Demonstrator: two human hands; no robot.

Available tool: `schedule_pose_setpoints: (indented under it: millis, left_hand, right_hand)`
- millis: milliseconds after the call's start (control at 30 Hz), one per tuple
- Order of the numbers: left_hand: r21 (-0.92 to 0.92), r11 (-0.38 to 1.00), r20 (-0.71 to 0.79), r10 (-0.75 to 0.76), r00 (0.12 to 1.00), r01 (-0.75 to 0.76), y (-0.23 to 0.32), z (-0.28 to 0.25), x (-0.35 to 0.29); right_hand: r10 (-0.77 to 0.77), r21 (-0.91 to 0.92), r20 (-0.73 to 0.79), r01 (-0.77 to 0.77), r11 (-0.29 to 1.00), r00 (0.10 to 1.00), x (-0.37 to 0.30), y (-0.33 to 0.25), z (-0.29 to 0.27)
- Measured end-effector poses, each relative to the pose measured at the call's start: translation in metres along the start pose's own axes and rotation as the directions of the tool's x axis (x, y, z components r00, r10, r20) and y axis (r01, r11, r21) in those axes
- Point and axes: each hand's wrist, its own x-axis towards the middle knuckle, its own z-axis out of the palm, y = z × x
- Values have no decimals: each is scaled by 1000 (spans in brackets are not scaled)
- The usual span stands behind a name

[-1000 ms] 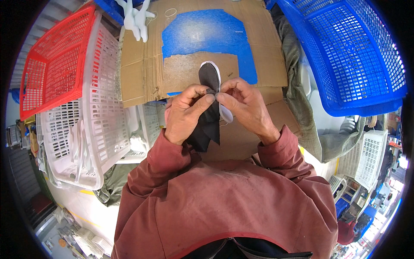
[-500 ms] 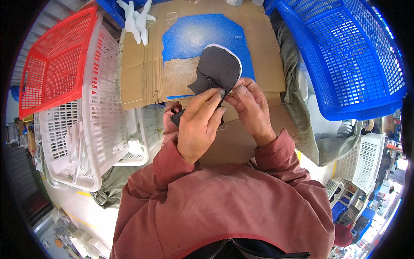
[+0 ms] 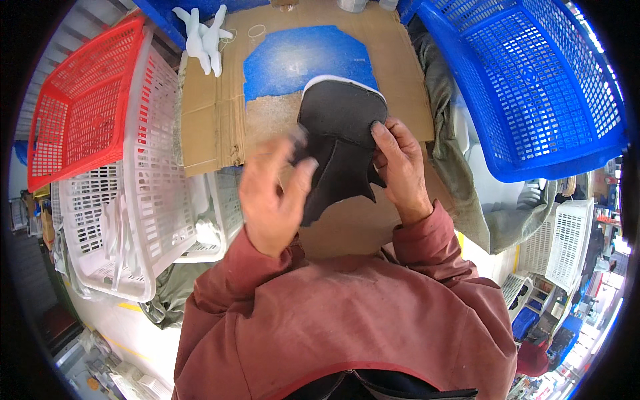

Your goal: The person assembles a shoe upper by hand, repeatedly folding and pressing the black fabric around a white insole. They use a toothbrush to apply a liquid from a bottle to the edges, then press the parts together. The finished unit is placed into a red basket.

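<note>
A dark grey fabric piece (image 3: 342, 110) with a rounded top, a white edge along that top and pointed flaps hanging below is held up over the work surface. My right hand (image 3: 404, 167) pinches its right side, thumb on the front and fingers behind. Beside the left edge of the piece is my left hand (image 3: 272, 193), blurred by motion, with thumb and fingers apart and nothing visible between them. Behind the piece lies a worn blue sheet (image 3: 313, 57) on brown cardboard (image 3: 212, 120).
White hand-shaped forms (image 3: 202, 40) lie at the far left of the cardboard, near thin rings (image 3: 257, 31). A red basket (image 3: 80, 107) and white crates (image 3: 143, 193) stand to the left. At the right, a large blue basket (image 3: 533, 100) sits above grey-green cloth (image 3: 467, 187).
The fabric piece has been turned upright, and its lower flaps now hang in view. My left hand has let go and moved left; my right hand has shifted up its right edge.
</note>
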Motion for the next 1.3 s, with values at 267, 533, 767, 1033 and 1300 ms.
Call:
schedule_pose_setpoints:
  millis: [267, 533, 767, 1033, 1300]
  left_hand:
    - [-569, 523, 538, -347, 768, 635, -33, -10, 21]
    - [-589, 502, 549, -325, 770, 633, -31, -2, 11]
    - [-574, 570, 467, -361, 807, 587, -41, 3, 1]
    - [-535, 625, 423, -383, 821, 568, -47, 8, 0]
    - [-337, 870, 96, -350, 932, 361, -35, -1, 1]
  right_hand:
    - [44, -81, 188, -29, 996, 981, -7, -4, 8]
    - [103, -223, 232, -50, 974, 967, -4, 5, 9]
    - [3, -203, 249, 49, 978, 969, -9, 11, 8]
    - [30, -269, 255, 41, 962, 967, -7, 8, 10]
    - [-37, -508, 69, 68, 859, 997, -13, -14, 16]
